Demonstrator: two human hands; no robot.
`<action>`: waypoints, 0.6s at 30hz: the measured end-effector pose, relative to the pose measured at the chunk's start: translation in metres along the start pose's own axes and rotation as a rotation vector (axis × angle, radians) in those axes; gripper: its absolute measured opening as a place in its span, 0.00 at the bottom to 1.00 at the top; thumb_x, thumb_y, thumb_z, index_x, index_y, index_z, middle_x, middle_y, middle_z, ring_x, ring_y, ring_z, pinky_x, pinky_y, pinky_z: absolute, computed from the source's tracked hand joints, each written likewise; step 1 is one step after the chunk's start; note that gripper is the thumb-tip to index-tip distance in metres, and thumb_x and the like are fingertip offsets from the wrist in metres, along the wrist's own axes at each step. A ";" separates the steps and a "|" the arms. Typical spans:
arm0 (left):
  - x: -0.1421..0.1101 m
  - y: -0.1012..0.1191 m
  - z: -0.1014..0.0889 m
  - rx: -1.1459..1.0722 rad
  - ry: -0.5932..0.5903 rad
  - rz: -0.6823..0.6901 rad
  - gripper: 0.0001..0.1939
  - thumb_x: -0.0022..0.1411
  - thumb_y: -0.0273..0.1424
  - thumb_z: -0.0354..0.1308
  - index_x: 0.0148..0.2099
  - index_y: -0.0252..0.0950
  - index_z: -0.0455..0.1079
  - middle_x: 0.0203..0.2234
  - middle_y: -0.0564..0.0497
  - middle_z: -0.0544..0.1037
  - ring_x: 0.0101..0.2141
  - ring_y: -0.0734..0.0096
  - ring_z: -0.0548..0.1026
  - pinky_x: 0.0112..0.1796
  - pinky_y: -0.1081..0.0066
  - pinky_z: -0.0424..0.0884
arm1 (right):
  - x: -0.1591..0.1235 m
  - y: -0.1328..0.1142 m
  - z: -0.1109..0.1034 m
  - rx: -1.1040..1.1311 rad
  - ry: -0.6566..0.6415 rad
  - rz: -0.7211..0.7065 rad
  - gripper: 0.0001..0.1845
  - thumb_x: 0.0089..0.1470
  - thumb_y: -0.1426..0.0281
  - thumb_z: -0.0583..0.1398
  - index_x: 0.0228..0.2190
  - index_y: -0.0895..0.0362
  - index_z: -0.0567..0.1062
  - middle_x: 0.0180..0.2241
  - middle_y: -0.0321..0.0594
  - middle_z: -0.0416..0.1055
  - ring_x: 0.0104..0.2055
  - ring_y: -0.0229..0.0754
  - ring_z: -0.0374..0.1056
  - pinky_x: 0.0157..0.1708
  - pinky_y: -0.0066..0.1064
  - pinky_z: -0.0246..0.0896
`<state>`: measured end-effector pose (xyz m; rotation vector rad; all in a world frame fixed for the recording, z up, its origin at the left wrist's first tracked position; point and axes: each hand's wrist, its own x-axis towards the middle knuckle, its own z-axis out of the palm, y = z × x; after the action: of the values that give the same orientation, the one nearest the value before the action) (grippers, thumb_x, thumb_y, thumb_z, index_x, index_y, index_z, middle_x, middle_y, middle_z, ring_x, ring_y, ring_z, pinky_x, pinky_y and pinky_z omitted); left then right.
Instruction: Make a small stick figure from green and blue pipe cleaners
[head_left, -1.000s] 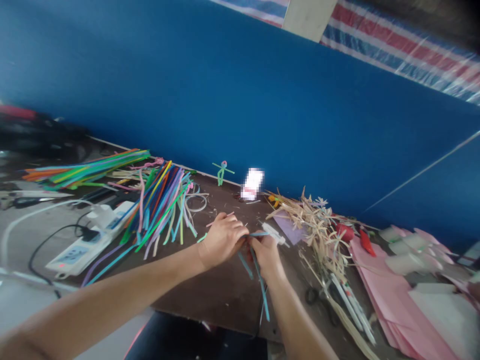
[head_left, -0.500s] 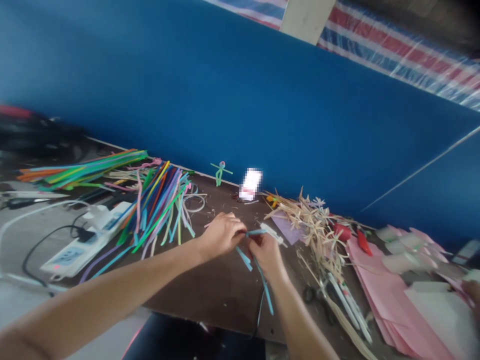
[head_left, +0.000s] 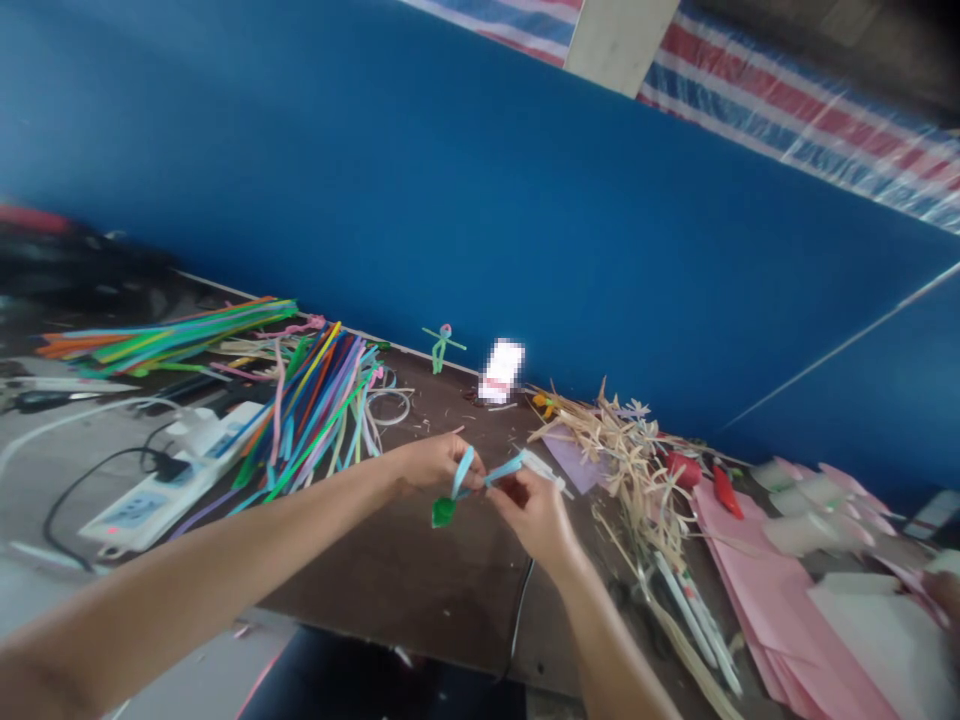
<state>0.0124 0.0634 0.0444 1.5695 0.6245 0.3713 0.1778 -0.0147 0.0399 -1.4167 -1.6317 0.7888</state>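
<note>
Both my hands meet above the dark brown table [head_left: 420, 570], close to its middle. My left hand [head_left: 431, 463] is closed, pinching a light blue strip [head_left: 463, 470] that curls down to a small green piece [head_left: 443, 512]. My right hand [head_left: 534, 508] is closed too, pinching the other end of a light blue strip [head_left: 504, 468]. The strips are lifted a little above the table top.
A heap of coloured strips [head_left: 319, 405] lies to the left, beside a white power strip [head_left: 161, 480] with a black cable. To the right are straw-coloured strips [head_left: 626, 450], scissors, red pieces and pink paper sheets [head_left: 780, 590]. A small green figure [head_left: 442, 347] stands against the blue wall [head_left: 450, 180].
The hands have lifted off the table. The long blue strips that hung down toward the table edge are now pulled up between the fingers, and a small green piece shows below them.
</note>
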 end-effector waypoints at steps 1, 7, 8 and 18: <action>-0.001 -0.001 -0.001 -0.070 -0.044 -0.033 0.09 0.44 0.33 0.59 0.24 0.31 0.71 0.16 0.55 0.70 0.19 0.79 0.63 0.23 0.77 0.57 | 0.000 -0.003 -0.001 0.018 -0.025 -0.021 0.06 0.43 0.68 0.59 0.27 0.56 0.73 0.22 0.36 0.69 0.24 0.38 0.64 0.24 0.27 0.59; -0.005 -0.010 0.007 -0.501 -0.174 -0.212 0.06 0.39 0.28 0.62 0.22 0.30 0.71 0.15 0.51 0.72 0.19 0.77 0.67 0.23 0.76 0.59 | 0.000 -0.012 0.000 0.345 -0.218 0.050 0.08 0.42 0.71 0.59 0.30 0.55 0.74 0.25 0.37 0.72 0.27 0.39 0.67 0.27 0.29 0.61; -0.006 -0.012 0.009 -0.542 -0.182 -0.222 0.06 0.38 0.27 0.62 0.22 0.29 0.71 0.15 0.51 0.72 0.19 0.77 0.67 0.23 0.76 0.60 | -0.001 -0.012 0.000 0.386 -0.222 0.076 0.06 0.42 0.71 0.59 0.27 0.56 0.74 0.24 0.36 0.71 0.25 0.37 0.66 0.25 0.27 0.60; -0.003 -0.023 -0.005 -0.617 0.380 -0.184 0.14 0.45 0.37 0.59 0.33 0.32 0.69 0.29 0.46 0.75 0.29 0.71 0.71 0.29 0.71 0.64 | 0.009 0.003 0.010 0.578 0.084 0.223 0.06 0.38 0.69 0.59 0.20 0.59 0.66 0.14 0.28 0.60 0.11 0.27 0.51 0.11 0.21 0.47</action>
<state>0.0032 0.0656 0.0223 0.8497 0.8418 0.6595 0.1704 -0.0051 0.0343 -1.1951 -1.0655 1.1963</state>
